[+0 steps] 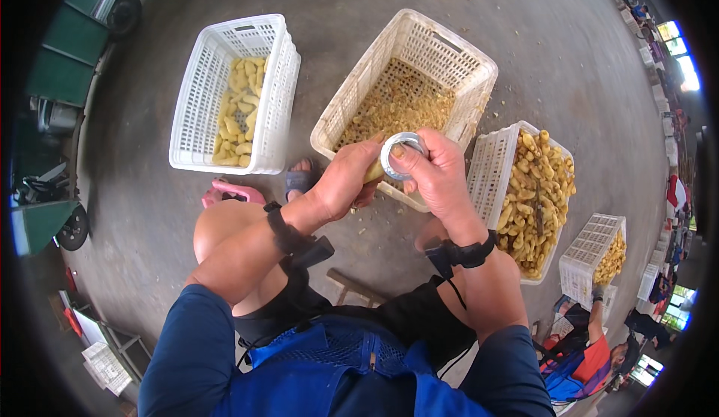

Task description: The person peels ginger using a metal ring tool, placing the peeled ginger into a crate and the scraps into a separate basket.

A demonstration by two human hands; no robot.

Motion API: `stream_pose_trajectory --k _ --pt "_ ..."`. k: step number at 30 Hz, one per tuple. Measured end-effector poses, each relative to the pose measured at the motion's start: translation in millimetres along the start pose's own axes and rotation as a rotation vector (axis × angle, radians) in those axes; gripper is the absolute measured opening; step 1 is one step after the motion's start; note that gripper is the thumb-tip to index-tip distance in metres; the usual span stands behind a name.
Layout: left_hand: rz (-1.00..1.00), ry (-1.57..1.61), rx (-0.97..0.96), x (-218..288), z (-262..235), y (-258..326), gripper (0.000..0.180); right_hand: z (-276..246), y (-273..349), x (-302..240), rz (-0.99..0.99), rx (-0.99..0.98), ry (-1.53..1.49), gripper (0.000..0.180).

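In my left hand (341,181) is a piece of ginger root (374,171), mostly covered by my fingers. My right hand (443,181) grips a silver metal ring (386,156), with the thumb lying across its opening. The ring touches or nearly touches the ginger; which one I cannot tell. Both hands are over the near edge of a dirty white crate (329,114) with peel scraps (408,106) at its bottom. To the right, a tilted crate (490,170) is heaped with unpeeled ginger (535,200). Pale peeled ginger pieces (238,114) lie in a white crate (187,110) at the left.
A pink plastic object (238,191) lies beside my sandalled foot (299,177). Part of a wooden stool (352,288) shows between my legs. At the lower right, a person in red and blue (580,364) reaches to another crate (588,256). A green vehicle (71,61) stands far left.
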State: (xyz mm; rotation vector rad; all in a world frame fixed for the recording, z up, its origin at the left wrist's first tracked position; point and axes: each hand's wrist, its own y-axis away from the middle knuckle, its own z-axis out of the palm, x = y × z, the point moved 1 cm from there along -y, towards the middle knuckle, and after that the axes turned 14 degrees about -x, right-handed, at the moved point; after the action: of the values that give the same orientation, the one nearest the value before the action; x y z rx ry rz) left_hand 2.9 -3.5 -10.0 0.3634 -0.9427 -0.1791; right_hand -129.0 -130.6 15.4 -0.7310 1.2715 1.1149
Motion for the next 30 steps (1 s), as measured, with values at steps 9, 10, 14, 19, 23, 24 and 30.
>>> stream_pose_trajectory --k 9,10,14,19,23,24,30 --pt "0.029 -0.207 0.010 0.7 -0.8 0.7 0.056 1.1 0.2 4.4 0.017 -0.008 0.035 0.020" --pt "0.034 -0.213 0.021 0.8 0.4 1.8 0.056 0.3 0.7 2.9 0.029 -0.023 0.031 0.018" --pt "0.052 -0.195 0.016 -2.4 -0.8 5.5 0.055 -3.9 0.4 -0.3 0.047 -0.048 0.080 0.015" --pt "0.001 -0.119 -0.038 9.9 1.6 13.9 0.050 -39.7 -4.0 2.4 0.050 0.201 0.277 0.014" --pt "0.023 -0.135 -0.034 10.5 1.1 8.9 0.050 -22.8 0.6 7.1 -0.038 0.193 0.000 0.016" --pt "0.022 -0.136 -0.035 10.3 2.8 8.1 0.050 -17.6 -0.5 6.5 -0.048 0.128 -0.049 0.017" --pt "-0.055 0.096 -0.118 3.8 0.3 5.0 0.064 1.1 -2.8 -1.6 -0.042 0.032 -0.127 0.017"
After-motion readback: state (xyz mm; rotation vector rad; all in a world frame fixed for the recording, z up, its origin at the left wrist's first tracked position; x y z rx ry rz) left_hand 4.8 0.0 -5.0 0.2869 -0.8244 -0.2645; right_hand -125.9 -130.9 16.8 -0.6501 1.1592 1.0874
